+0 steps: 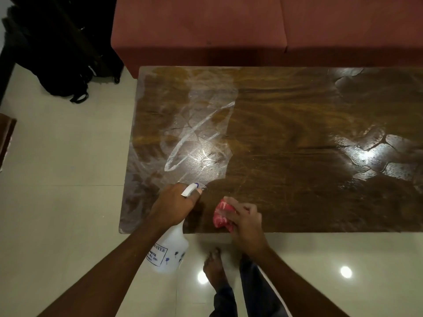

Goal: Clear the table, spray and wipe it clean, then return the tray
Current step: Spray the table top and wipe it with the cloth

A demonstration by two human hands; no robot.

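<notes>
A white spray bottle (170, 248) was held in the left hand (174, 205), the fingers wrapped tight around its neck and one finger laid along the trigger head. The blue-tipped nozzle (194, 186) was pointed out over the near left part of the wooden table (286, 124), while the bottle's body hung below the table's near edge, over the pale tiled floor (64, 202). A printed label could be seen on the bottle, only partly readable.

A red cloth (221, 215) was pressed against the tabletop by the right hand (246, 219), close to the near edge and just beside the left hand. The fingers were curled down over the cloth, gripping it, with a bunched part of the fabric showing to the left of them.

The left portion of the table was covered with whitish wet streaks and smears (196, 138), and glossy wet patches (370, 152) were seen on the right side, where ceiling light was reflected. No tray could be seen on the table.

A reddish sofa (229, 26) was set just beyond the table's far edge, and a dark bag (66, 58) lay on the floor at the upper left. A bare foot (214, 268) was visible below the table's edge, between the two forearms
</notes>
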